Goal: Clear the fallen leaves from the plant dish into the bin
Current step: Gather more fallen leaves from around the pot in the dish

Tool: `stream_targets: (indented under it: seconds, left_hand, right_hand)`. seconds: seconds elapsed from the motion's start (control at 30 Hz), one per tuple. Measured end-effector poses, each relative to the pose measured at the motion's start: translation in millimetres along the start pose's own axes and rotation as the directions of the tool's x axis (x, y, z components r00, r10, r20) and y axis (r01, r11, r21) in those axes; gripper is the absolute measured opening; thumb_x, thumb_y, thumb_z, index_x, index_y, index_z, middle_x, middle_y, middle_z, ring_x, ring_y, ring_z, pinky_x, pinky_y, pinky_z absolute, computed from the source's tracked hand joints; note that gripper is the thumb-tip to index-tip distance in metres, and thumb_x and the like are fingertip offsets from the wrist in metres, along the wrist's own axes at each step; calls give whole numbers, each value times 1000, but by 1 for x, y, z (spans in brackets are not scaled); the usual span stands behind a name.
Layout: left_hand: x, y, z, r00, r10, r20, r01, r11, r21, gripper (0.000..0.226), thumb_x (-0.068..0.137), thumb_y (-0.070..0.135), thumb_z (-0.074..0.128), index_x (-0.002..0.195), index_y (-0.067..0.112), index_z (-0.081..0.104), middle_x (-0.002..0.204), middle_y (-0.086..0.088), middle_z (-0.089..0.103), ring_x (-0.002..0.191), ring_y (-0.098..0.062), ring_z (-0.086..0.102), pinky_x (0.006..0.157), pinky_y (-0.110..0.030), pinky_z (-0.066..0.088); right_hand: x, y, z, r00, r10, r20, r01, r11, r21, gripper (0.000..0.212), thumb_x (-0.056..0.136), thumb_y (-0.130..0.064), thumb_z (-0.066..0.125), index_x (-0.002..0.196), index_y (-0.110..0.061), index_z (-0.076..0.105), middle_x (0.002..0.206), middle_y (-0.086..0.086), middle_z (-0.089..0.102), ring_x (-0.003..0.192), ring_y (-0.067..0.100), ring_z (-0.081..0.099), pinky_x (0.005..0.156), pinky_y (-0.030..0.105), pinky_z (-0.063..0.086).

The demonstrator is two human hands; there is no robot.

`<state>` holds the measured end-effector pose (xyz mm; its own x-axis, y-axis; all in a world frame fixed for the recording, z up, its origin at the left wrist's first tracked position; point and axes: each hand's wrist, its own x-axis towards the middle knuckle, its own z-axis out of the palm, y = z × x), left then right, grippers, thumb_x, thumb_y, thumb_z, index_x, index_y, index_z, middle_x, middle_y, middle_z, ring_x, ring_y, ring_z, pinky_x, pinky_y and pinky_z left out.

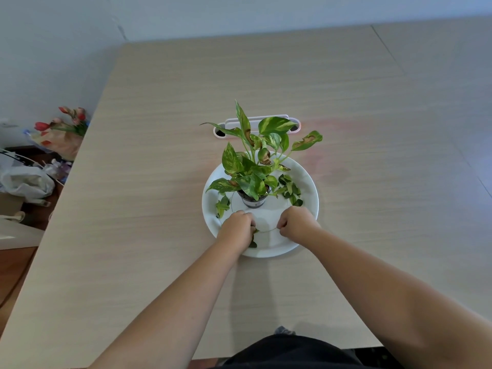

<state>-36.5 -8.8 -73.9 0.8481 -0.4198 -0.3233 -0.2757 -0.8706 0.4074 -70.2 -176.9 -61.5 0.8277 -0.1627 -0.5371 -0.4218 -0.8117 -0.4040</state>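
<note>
A white round dish [306, 182] sits mid-table with a small potted plant [253, 171] standing in it. Fallen green leaves lie on the dish: a pile to the right of the pot [290, 190] and a few to the left [222, 205]. My left hand [237, 227] is curled over the dish's near left part and holds a fallen leaf [253, 242] that hangs below its fingers. My right hand [294, 222], fingers curled, pinches the end of a thin stem [266, 230] that runs across to the left hand. No bin shows in view.
A white cable-slot cover [231, 121] lies in the table behind the plant. Off the table's left edge stand tulips [72, 119], plastic bags [26, 182] and clutter on a lower surface. A second table adjoins at the far right.
</note>
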Motion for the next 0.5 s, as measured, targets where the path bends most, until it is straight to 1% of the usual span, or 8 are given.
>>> stream_targets:
  seconds: [0.03, 0.1, 0.13, 0.2, 0.3, 0.37, 0.43, 0.5]
  left_hand:
    - [0, -1, -2, 1000, -3, -17, 2, 999, -39, 11, 90, 13, 59, 95, 12, 69, 102, -7, 62, 96, -24, 59, 79, -30, 44]
    - [0, -4, -7, 998, -45, -48, 37, 986, -161, 8, 88, 15, 64, 91, 13, 71, 97, -4, 69, 93, -20, 62, 81, -29, 48]
    - [-1, -4, -11, 995, -81, -58, 65, 970, -236, 6, 88, 15, 66, 90, 14, 72, 95, -3, 71, 90, -19, 64, 82, -30, 51]
    - [-3, -3, -17, 986, -140, -89, 101, 933, -344, 4, 87, 17, 69, 89, 15, 72, 92, 0, 71, 85, -15, 62, 79, -27, 50]
    - [-4, -2, -24, 975, -182, -131, 104, 885, -454, 4, 85, 20, 72, 87, 17, 72, 89, 4, 68, 78, -10, 59, 68, -17, 46]
    - [-6, 1, -27, 972, -206, -117, 115, 841, -529, 4, 85, 21, 73, 87, 19, 73, 81, 10, 65, 70, -3, 56, 59, -10, 41]
    - [-7, 5, -25, 968, -229, -98, 120, 772, -624, 5, 83, 21, 74, 88, 19, 73, 76, 13, 63, 69, -2, 56, 61, -10, 41]
    - [-8, 11, -18, 966, -251, -53, 135, 672, -728, 6, 82, 20, 76, 85, 22, 73, 79, 7, 68, 76, -12, 63, 70, -18, 50]
  right_hand:
    - [0, 2, -3, 1000, 25, -16, -24, 996, 87, 22, 78, -2, 57, 94, 1, 73, 91, 14, 74, 86, 30, 68, 75, 36, 60]
    - [-1, 5, -9, 996, 76, -40, -62, 961, 270, 17, 79, -4, 62, 87, -7, 77, 74, 0, 71, 67, 16, 64, 63, 25, 56]
    - [-2, 6, -12, 995, 92, -46, -71, 934, 351, 14, 79, -5, 64, 85, -10, 76, 71, -6, 67, 64, 10, 61, 59, 20, 52]
    - [-4, 9, -17, 991, 125, -36, -89, 852, 516, 11, 79, -6, 67, 86, -11, 75, 71, -8, 65, 65, 8, 61, 62, 18, 50]
    - [-4, 16, -20, 981, 192, 13, -142, 681, 719, 9, 77, -8, 72, 82, -14, 76, 79, 0, 70, 67, 13, 66, 78, 26, 57]
    - [-4, 20, -22, 977, 209, 38, -149, 547, 824, 9, 76, -5, 75, 79, -13, 76, 86, 5, 72, 76, 17, 68, 84, 29, 58]
    - [-7, 24, -24, 975, 217, 41, -130, 414, 901, 10, 75, 0, 76, 80, -9, 74, 90, 8, 71, 83, 20, 68, 82, 29, 57]
    - [-14, 29, -27, 973, 226, 41, -106, 286, 952, 10, 76, 3, 75, 82, -4, 72, 91, 11, 71, 86, 22, 68, 77, 28, 57]
